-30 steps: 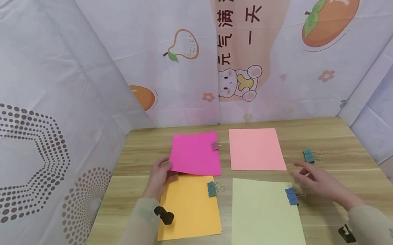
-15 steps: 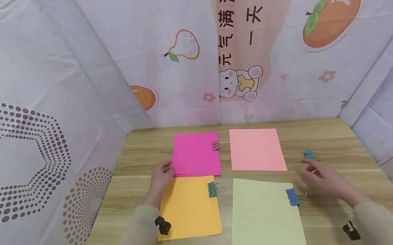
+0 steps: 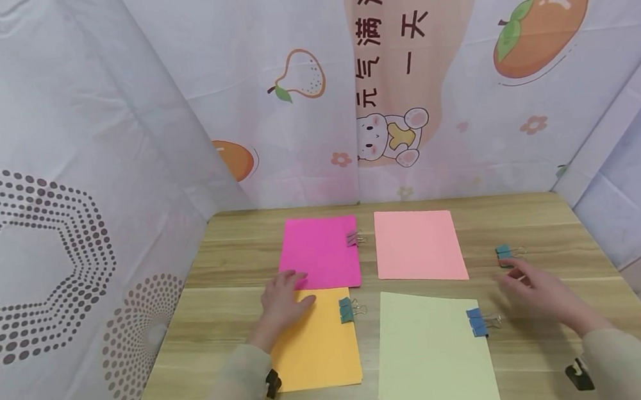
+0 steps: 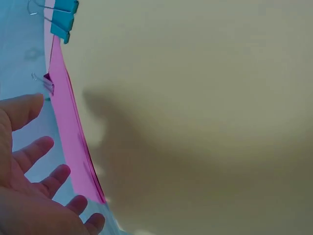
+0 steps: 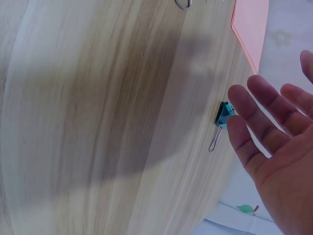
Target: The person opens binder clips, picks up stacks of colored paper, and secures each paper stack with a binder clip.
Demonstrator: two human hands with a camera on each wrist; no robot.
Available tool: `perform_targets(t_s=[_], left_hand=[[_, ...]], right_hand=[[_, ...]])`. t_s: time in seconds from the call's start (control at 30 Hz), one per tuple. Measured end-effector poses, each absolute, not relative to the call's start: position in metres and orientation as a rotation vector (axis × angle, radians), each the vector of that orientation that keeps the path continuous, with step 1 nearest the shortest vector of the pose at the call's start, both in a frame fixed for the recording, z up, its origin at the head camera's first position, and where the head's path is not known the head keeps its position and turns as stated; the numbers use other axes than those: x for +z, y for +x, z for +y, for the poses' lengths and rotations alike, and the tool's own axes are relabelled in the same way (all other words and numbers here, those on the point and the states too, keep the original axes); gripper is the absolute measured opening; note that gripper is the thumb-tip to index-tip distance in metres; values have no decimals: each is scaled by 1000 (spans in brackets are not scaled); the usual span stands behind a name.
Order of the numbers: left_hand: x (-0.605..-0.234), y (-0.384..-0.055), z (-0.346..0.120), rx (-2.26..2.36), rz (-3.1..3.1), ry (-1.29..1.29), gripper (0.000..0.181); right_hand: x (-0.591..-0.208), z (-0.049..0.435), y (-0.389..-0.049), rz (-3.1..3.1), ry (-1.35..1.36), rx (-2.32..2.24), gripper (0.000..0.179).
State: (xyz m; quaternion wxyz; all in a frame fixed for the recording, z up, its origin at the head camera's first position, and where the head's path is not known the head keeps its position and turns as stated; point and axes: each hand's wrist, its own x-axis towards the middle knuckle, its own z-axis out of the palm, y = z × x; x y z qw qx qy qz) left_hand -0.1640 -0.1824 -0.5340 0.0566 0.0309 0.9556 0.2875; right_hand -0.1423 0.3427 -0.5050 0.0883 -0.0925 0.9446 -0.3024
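Over the border between the magenta paper stack (image 3: 322, 248) and the orange paper stack (image 3: 319, 345) is my left hand (image 3: 284, 305), its fingers spread and holding nothing. In the left wrist view, the fingers (image 4: 54, 178) show against the magenta paper's edge. A pinkish binder clip (image 3: 353, 238) grips the magenta stack's right edge, and a teal one (image 3: 346, 310) the orange stack's. At the right, my right hand (image 3: 544, 291) hovers relaxed beside a loose teal binder clip (image 3: 503, 254). That clip (image 5: 225, 113) sits behind the fingertips in the right wrist view; contact is unclear.
A light pink stack (image 3: 419, 244) with no clip lies at the back. Nearer is a pale green stack (image 3: 435, 350), with a blue binder clip (image 3: 476, 323) on its right edge. A printed curtain (image 3: 289, 119) hangs behind the wooden table (image 3: 554, 216).
The magenta sheet's lifted front edge has come down flat as my left hand let go. That hand has shifted right over the papers. My right hand has drifted right, toward the loose clip.
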Motion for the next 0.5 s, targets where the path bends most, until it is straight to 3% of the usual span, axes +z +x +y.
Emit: perform_targets(t_s=[0.27,0.5], left_hand=[[-544,-159,-180,650,2883,131,82],[-547,-157,-182,582,2863,142,83]], right_hand=[[-504,349,-144,2821,-245,-884,53],[-504,354,-148,2852,-217,-847,53]])
